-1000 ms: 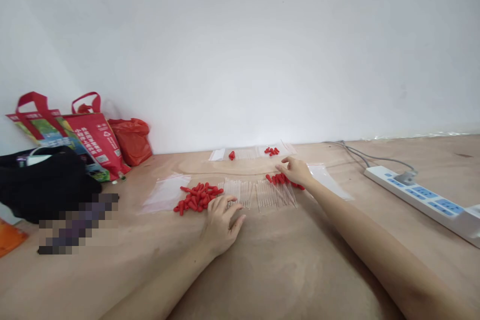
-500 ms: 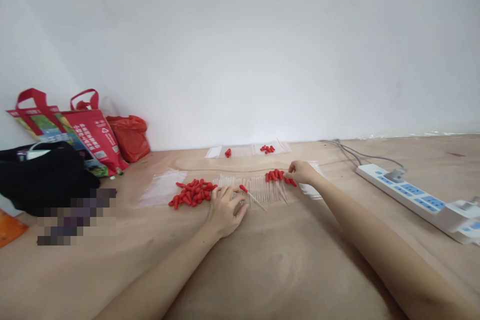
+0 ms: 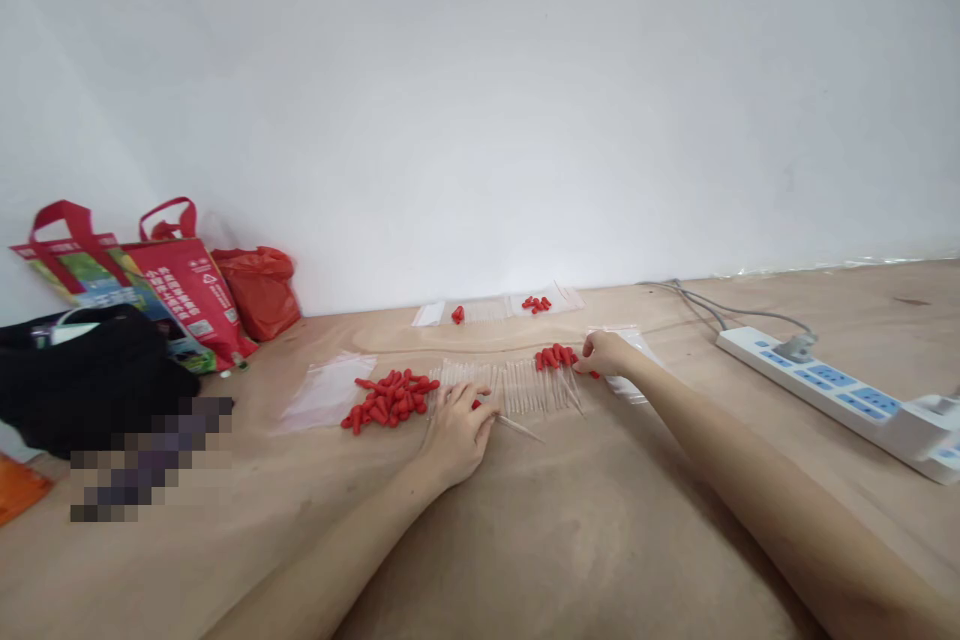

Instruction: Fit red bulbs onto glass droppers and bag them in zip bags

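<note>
My left hand [image 3: 459,432] is closed at the front of a row of thin glass tubes [image 3: 521,388], its thumb and fingers around the red bulb end of a dropper [image 3: 523,428]. That dropper's glass tube sticks out to the right. My right hand [image 3: 606,354] pinches at the right end of a cluster of red-bulbed droppers [image 3: 553,356]. Red rubber shows at its fingertips and below them, and a red bulb seems to be in the pinch. A heap of loose red rubber bulbs [image 3: 390,400] lies just left of my left hand.
Clear plastic bags [image 3: 326,392] lie left of the heap, with another bag [image 3: 634,388] under my right wrist. More red bulbs [image 3: 536,304] and tubes lie at the back by the wall. A power strip [image 3: 832,395] is at right; shopping bags [image 3: 199,295] and a black bag [image 3: 97,380] stand left.
My left fingers have closed in on the dropper, covering most of its red bulb. My right hand stays at the right end of the cluster, covering more of the red bulb there. The view has shifted slightly.
</note>
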Tool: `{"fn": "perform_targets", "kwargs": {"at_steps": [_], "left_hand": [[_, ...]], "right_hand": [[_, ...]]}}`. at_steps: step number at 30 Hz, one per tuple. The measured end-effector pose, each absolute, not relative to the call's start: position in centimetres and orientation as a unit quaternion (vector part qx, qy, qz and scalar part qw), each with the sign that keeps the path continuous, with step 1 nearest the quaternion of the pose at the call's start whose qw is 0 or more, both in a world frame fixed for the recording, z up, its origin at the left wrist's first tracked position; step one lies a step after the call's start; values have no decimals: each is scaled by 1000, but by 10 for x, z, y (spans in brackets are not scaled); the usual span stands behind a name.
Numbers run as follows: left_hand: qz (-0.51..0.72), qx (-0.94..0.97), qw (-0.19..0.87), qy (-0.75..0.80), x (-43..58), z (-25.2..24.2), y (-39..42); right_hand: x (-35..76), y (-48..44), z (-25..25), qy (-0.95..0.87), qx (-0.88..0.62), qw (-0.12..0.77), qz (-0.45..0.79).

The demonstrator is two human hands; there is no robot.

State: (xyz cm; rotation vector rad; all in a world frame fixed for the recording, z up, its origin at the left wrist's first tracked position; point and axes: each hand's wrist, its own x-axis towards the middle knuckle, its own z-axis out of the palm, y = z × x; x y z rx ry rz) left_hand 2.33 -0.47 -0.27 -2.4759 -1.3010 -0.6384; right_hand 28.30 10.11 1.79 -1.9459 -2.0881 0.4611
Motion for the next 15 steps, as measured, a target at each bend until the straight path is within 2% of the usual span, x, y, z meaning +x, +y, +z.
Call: {"fn": "perform_targets", "kwargs": {"at_steps": [4, 8, 15], "left_hand": [[-164, -886, 160, -405, 26, 12, 3], [-166, -903, 203, -339, 45, 29, 37], [-120, -930, 180, -297, 87, 27, 97]], "right_hand": [[287, 105, 17, -722, -660, 117, 171], [289, 107, 17, -729, -649, 110, 186], [284, 106, 18, -721, -660, 104, 182]]}}
